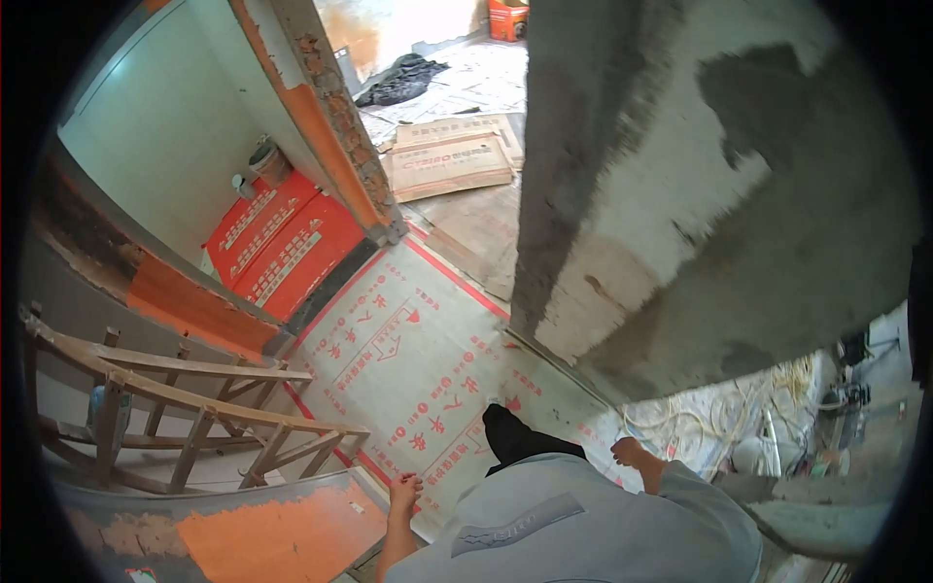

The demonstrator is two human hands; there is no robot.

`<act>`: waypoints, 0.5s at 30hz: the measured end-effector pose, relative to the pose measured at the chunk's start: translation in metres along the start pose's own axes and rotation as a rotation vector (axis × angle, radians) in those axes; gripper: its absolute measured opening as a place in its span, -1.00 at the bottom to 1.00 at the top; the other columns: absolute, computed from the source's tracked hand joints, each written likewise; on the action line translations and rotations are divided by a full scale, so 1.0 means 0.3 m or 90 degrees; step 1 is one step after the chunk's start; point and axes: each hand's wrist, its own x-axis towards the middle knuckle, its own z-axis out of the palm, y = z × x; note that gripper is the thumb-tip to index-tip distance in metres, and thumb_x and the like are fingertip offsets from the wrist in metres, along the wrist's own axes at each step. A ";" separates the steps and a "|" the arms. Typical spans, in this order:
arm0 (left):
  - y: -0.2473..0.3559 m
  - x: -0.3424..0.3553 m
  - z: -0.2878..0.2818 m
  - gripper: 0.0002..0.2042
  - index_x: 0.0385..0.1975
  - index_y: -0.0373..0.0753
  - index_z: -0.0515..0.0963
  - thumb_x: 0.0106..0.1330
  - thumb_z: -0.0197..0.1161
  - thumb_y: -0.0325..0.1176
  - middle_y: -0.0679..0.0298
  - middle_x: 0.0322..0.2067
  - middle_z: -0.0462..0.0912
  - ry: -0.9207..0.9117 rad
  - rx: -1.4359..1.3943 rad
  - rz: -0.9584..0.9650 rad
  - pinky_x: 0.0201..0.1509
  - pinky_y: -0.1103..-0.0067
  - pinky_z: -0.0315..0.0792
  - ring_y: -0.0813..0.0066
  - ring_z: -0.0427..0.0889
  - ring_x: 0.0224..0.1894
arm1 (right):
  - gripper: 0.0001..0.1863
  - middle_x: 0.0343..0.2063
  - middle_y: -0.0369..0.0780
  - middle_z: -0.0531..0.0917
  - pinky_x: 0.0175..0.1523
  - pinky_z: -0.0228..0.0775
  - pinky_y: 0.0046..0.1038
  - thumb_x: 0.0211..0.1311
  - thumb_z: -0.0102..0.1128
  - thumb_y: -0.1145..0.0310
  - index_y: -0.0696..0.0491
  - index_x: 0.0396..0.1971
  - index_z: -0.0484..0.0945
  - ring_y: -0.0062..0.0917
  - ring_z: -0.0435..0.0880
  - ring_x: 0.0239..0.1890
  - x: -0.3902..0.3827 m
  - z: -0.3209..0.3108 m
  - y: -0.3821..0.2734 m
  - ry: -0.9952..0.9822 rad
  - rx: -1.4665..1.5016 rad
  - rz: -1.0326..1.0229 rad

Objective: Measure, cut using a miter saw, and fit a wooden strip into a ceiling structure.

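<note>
Item 1: floor sheet [384,325], pale w/ red print, ctr. of frame, running from lower ctr. up toward cardboard [452,170] at upper ctr. Our dark trouser leg [530,447] is over it.

Item 2: L hand [405,493], lower ctr.-left; half open, fingers loosely curled, nothing held. Wooden frame [194,447] nearby at lower left, no contact seen.

Item 3: R hand [637,455], lower ctr.-right; nothing seen in it, can't tell how far closed. Tangled hoses [700,418] at lower right, rough wall [622,291] above.

Handling notes (our judgement): footing on the sheet matters most. We'd step flat, no scuffing, so it doesn't ruck up; hold L hand clear of the frame's ends, R sleeve [692,486] off the wall; avoid hoses (trip risk). Cardboard may slide, so part wt. 1st.
</note>
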 end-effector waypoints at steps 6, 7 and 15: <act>0.103 0.196 -0.140 -0.84 -0.14 -0.27 0.49 0.32 0.16 -0.43 0.22 -0.41 0.65 0.090 0.051 -0.141 -0.62 0.59 0.37 0.49 0.62 -0.50 | -0.82 -0.52 -0.19 0.64 -0.45 0.47 -0.42 0.25 0.18 0.32 0.13 -0.32 0.59 -0.48 0.61 -0.56 0.346 -0.547 -0.508 0.124 0.410 0.095; 0.142 0.232 -0.151 -0.84 -0.14 -0.27 0.49 0.32 0.16 -0.43 0.22 -0.41 0.65 0.077 0.054 -0.143 -0.62 0.59 0.37 0.49 0.62 -0.50 | -0.75 -0.66 -0.20 0.62 -0.50 0.43 -0.39 0.19 0.18 0.26 0.16 -0.47 0.63 -0.49 0.58 -0.65 0.412 -0.643 -0.568 0.211 0.432 0.025; 0.609 0.522 -0.109 -0.90 -0.24 -0.25 0.51 0.32 0.16 -0.41 0.25 -0.51 0.59 -0.022 0.208 -0.145 -0.65 0.50 0.35 0.46 0.55 -0.58 | -0.76 -0.43 -0.28 0.67 -0.36 0.47 -0.52 0.33 0.21 0.26 0.15 -0.21 0.61 -0.61 0.61 -0.45 0.439 -1.227 -1.238 0.253 0.602 -0.129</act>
